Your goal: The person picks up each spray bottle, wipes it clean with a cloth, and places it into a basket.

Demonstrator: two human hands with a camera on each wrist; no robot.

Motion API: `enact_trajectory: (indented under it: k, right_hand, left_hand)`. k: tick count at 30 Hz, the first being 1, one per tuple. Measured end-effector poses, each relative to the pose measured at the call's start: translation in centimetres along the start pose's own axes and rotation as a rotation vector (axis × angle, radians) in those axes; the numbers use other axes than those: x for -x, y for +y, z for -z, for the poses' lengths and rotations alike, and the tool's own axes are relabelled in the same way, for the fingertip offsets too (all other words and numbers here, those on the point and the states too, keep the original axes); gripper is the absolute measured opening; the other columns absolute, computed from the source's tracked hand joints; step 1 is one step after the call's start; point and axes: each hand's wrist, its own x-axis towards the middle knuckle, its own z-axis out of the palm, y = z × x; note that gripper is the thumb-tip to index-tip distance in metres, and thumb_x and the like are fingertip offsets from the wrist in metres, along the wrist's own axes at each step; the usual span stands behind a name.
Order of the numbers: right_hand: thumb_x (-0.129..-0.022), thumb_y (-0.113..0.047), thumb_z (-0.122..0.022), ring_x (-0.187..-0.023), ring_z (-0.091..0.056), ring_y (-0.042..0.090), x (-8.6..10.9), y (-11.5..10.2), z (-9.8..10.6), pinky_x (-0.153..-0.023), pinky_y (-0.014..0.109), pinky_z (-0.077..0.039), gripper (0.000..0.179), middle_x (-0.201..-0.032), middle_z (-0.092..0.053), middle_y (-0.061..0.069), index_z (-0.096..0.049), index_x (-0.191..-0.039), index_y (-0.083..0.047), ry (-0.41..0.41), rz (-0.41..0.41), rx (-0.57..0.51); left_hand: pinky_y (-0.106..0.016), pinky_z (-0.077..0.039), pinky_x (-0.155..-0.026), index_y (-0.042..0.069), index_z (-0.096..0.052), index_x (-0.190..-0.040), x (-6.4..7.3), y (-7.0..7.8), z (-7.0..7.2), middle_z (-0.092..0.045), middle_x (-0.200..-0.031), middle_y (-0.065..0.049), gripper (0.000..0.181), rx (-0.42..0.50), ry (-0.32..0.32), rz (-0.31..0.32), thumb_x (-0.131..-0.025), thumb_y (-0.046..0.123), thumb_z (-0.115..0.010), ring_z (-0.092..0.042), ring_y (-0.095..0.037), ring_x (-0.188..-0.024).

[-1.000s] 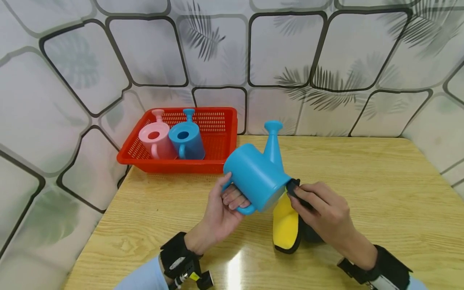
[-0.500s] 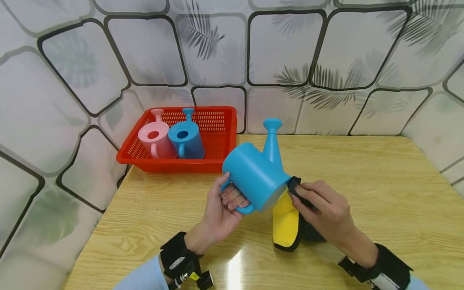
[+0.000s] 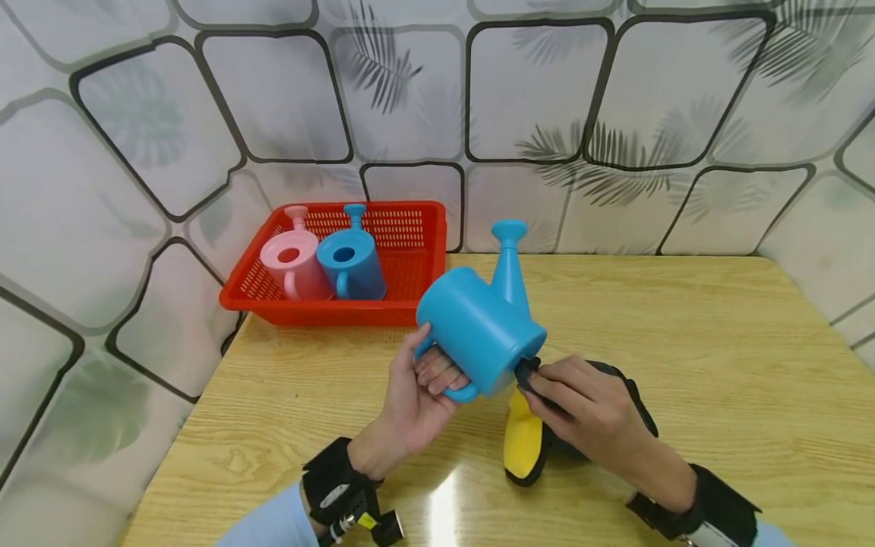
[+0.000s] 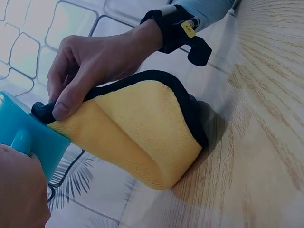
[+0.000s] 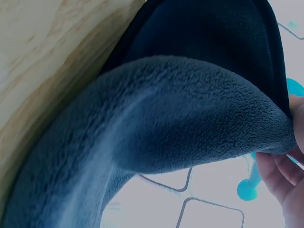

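Note:
My left hand (image 3: 424,387) grips the handle of a blue watering can (image 3: 475,327), which is tilted above the table with its spout pointing up and away and its base turned toward my right hand. A cloth (image 4: 137,128), yellow on one side and dark grey on the other with a black edge, hangs from my right hand (image 3: 588,410). Thumb and fingers pinch its bunched corner against the can's base rim. The right wrist view is mostly filled by the cloth's dark plush side (image 5: 190,109), whose lower part reaches the table.
A red plastic basket (image 3: 328,313) stands at the back left of the wooden table (image 3: 718,365). Inside it are a pink watering can (image 3: 301,266) and a second, darker blue watering can (image 3: 358,266). A patterned wall covering (image 3: 540,91) rises behind the table.
My right hand has moved left and slightly down with the cloth, along the can's base rim. The cloth's dark part now shows behind that hand. The held can has shifted slightly left.

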Motion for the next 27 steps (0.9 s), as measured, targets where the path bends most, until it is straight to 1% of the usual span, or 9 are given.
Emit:
enact_trajectory:
  k: [6, 13, 19, 27]
  right_hand:
    - [-0.104, -0.024, -0.058, -0.071, -0.065, 0.017, 0.0, -0.6, -0.6, -0.063, 0.027, -0.055, 0.031, -0.085, -0.073, 0.006, -0.078, -0.091, -0.004, -0.043, 0.066, -0.04]
    - [-0.105, -0.022, -0.056, -0.075, -0.065, 0.014, 0.1, -1.3, -0.9, -0.068, 0.025, -0.055, 0.029, -0.089, -0.075, 0.003, -0.078, -0.095, -0.007, -0.118, 0.116, -0.029]
    - [-0.106, -0.022, -0.054, -0.077, -0.065, 0.014, 0.1, -1.7, -0.8, -0.07, 0.025, -0.055, 0.029, -0.091, -0.075, 0.002, -0.078, -0.096, -0.008, -0.157, 0.114, -0.024]
    - [-0.107, -0.024, -0.053, -0.078, -0.066, 0.014, 0.2, -1.3, -0.6, -0.072, 0.026, -0.056, 0.031, -0.092, -0.075, 0.002, -0.078, -0.096, -0.009, -0.191, 0.09, -0.024]
  left_hand:
    - [-0.018, -0.031, -0.062, 0.022, -0.025, -0.063, 0.0, 0.0, 0.1, -0.027, -0.054, 0.01, 0.051, 0.002, 0.004, -0.008, -0.106, 0.043, -0.041, -0.037, -0.003, -0.048]
    - [-0.019, -0.031, -0.062, 0.022, -0.025, -0.063, 0.0, 0.1, 0.2, -0.026, -0.054, 0.01, 0.051, 0.003, 0.004, -0.007, -0.106, 0.043, -0.041, -0.036, -0.003, -0.048]
    - [-0.018, -0.031, -0.062, 0.022, -0.025, -0.064, 0.0, 0.2, 0.1, -0.027, -0.054, 0.01, 0.05, 0.004, 0.017, -0.007, -0.107, 0.043, -0.041, -0.036, -0.003, -0.048]
    - [-0.018, -0.032, -0.062, 0.022, -0.025, -0.064, 0.1, 0.2, 0.1, -0.028, -0.053, 0.01, 0.05, 0.003, 0.025, -0.004, -0.106, 0.043, -0.041, -0.036, -0.004, -0.048]
